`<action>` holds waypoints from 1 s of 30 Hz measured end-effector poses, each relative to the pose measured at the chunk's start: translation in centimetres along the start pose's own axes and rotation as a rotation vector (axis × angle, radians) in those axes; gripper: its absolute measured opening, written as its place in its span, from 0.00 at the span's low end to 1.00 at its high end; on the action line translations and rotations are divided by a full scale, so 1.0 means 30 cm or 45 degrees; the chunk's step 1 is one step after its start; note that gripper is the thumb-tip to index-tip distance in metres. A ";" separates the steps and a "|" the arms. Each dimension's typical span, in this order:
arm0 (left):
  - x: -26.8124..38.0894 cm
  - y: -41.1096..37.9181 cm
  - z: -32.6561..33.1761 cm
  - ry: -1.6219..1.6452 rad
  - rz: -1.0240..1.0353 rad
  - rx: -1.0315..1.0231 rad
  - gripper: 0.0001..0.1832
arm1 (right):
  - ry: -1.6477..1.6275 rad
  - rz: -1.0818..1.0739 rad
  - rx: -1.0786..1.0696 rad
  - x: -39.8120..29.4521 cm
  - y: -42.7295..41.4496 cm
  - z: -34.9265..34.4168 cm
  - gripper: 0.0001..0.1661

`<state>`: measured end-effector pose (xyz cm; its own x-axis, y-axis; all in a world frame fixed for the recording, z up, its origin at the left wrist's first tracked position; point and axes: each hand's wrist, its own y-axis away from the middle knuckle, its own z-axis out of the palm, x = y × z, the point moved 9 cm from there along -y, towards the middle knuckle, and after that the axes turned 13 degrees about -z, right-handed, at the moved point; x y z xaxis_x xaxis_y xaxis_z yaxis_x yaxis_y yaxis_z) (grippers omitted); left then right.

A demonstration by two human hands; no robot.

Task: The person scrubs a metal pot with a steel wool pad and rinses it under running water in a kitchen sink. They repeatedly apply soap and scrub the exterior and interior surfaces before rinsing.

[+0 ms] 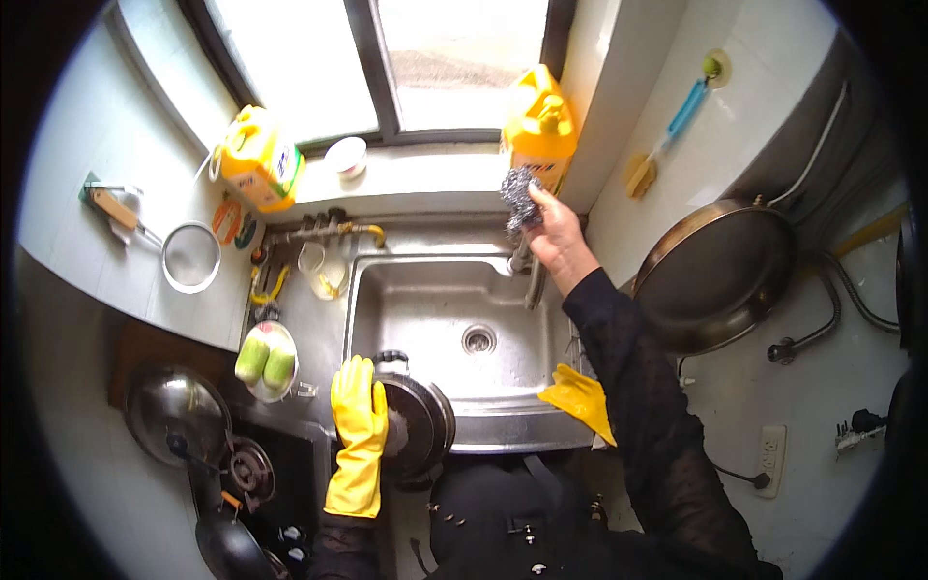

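My left hand (355,424) wears a yellow rubber glove and lies along the left side of a dark pot (417,435). Its fingers point straight toward the sink, with the thumb at the pot's rim; whether it grips the pot is hidden. The pot sits at the sink's front left corner, its black handle (391,356) facing the window. My bare right hand (557,230) holds a steel wool scrubber (520,197) above the faucet (535,283). A second yellow rubber glove (583,402) lies limp on the front right corner of the stainless steel sink (406,304).
Yellow detergent jugs (259,159) (540,134) flank a white bowl (346,157) on the windowsill. Left of the sink are a clear jug (319,270) and a plate of green vegetables (267,360). A gas stove (254,467) stands front left. A large pan (718,275) hangs on the right.
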<state>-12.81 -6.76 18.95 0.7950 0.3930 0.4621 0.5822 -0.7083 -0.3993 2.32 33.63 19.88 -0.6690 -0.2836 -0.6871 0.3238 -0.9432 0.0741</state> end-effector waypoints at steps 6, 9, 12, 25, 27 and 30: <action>0.369 -0.677 -0.083 0.537 0.271 -0.005 0.13 | -0.043 -0.105 0.176 -0.001 -0.148 -0.001 0.16; 0.649 -0.998 0.044 0.581 0.334 -0.269 0.16 | 0.043 -0.208 0.253 -0.054 -0.205 -0.052 0.13; 0.920 -1.214 0.115 0.098 0.174 -0.503 0.20 | 0.037 -0.207 0.228 -0.050 -0.279 -0.002 0.13; 1.000 -1.494 0.621 0.100 -0.236 -0.701 0.27 | -0.083 -0.233 0.394 -0.031 -0.303 0.048 0.18; 1.007 -1.481 0.641 0.341 -0.321 -0.723 0.24 | -0.121 -0.220 0.359 -0.047 -0.288 0.059 0.17; 0.970 -1.479 0.617 0.358 -0.366 -0.824 0.27 | -0.251 -0.192 0.383 -0.049 -0.237 0.142 0.21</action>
<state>-12.35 46.94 35.45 0.5031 0.5113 0.6968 0.4751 -0.8371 0.2712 -1.83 40.02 23.44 -0.8192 -0.1384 -0.5566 0.0210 -0.9770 0.2120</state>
